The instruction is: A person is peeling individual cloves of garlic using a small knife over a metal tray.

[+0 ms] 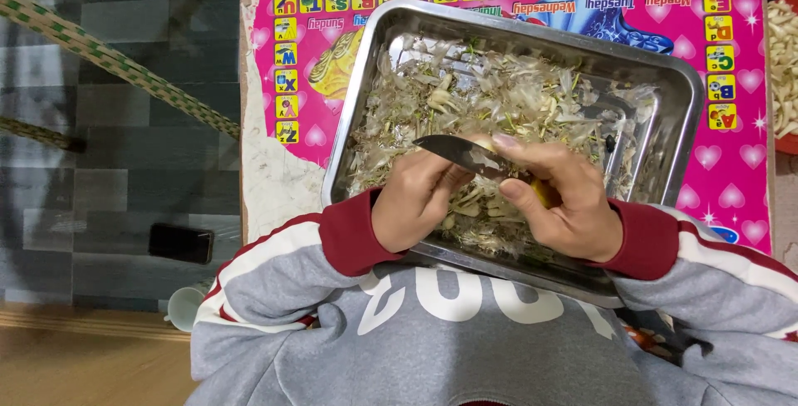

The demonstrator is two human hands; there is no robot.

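Knife (459, 153) held over the steel tray (665, 82), its dark blade pointing toward the person's left; the right hand (559, 202) wraps its fingers tightly round the yellowish handle, thumb laid along the top near the blade. Left hand (418, 198) curls closed just under the blade, fingers tucked around something small that cannot be made out. Both hands hover above the near half of the tray, which is filled with pale peelings and scraps (499, 94); the tray sits on a pink alphabet mat (731, 182). A dark phone (180, 243) lies on the floor, well apart to the left.
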